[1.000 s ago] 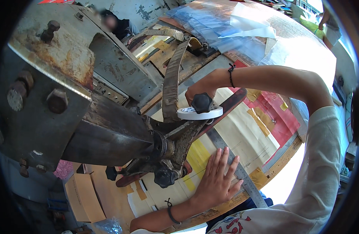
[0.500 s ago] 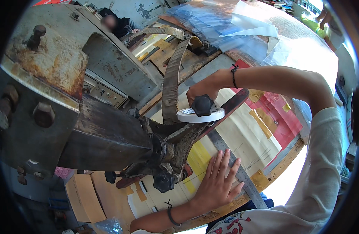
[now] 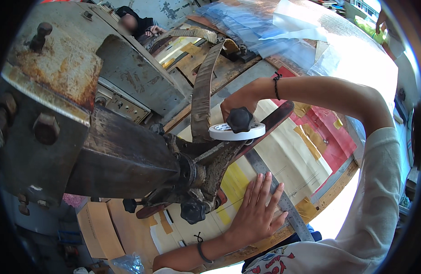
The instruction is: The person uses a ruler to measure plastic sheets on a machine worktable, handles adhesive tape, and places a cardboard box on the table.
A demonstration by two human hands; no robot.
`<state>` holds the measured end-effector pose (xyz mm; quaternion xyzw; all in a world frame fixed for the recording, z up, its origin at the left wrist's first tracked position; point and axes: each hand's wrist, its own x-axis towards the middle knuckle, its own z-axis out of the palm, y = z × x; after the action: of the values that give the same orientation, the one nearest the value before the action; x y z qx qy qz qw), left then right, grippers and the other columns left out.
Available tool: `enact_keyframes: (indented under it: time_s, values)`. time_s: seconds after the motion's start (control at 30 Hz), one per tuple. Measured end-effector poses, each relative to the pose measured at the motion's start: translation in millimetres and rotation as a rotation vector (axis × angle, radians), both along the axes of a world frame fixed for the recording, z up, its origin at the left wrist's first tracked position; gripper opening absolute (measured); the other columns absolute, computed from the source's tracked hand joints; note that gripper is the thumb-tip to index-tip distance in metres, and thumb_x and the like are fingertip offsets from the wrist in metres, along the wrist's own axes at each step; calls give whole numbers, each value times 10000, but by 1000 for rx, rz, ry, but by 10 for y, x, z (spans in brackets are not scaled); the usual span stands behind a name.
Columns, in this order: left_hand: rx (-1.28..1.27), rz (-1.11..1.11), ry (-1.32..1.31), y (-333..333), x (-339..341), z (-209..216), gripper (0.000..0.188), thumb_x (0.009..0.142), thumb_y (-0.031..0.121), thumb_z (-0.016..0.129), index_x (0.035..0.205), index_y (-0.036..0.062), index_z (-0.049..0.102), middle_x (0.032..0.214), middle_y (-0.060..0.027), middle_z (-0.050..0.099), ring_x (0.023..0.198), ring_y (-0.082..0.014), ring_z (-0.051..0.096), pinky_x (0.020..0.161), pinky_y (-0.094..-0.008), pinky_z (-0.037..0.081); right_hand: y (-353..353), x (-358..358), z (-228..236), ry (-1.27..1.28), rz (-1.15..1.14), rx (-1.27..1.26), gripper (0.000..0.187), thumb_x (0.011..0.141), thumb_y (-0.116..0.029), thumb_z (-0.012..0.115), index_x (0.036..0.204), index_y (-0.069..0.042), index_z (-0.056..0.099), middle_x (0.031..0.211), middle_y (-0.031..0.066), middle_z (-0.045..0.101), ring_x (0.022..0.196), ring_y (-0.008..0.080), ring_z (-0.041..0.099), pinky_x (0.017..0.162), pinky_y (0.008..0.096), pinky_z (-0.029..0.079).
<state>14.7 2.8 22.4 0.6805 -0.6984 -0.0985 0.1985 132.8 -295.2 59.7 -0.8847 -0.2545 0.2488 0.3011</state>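
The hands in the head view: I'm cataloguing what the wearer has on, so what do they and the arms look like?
The left hand is bare, with a thin dark cord bracelet, loose ends showing, at its wrist. The right hand, partly hidden, has a black knotted bracelet. A pale, elbow-length sleeve covers the upper right arm.

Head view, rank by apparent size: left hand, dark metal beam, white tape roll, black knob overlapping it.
1. Dark metal beam
2. Left hand
3. White tape roll and black knob: too close to rank.

Hvy glare on plastic sheeting (image 3: pixel 352 59) upper R, lower L dim, edges fisheye-bent.
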Motion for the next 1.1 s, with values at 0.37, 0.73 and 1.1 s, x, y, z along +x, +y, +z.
enact_keyframes:
  time_s: [0.37,0.73,1.1]
  values:
    - [14,-10,-20,-15,26,-12,552,947,421,547,1448,200,477,1505,-357,243,1389,-529,263,1124,-612,251,-300,-60,150,315,-169,175,329,888,-135,707,1156,53,680,1046,137,725,956,201,701,875,326,582]
    - [87,31,-85,-65,-44,40,593,941,439,513,1475,194,432,1505,-341,279,1411,-485,274,1135,-578,286,-467,-179,-232,339,-302,601,323,880,-133,753,1134,39,653,975,108,724,862,155,693,788,297,589]
    - [229,47,31,-125,-22,154,592,894,427,600,1440,233,478,1483,-320,294,1378,-478,283,1115,-582,285,-438,-136,-318,342,-247,699,333,826,-117,785,1121,4,693,973,105,744,832,163,712,709,284,567]
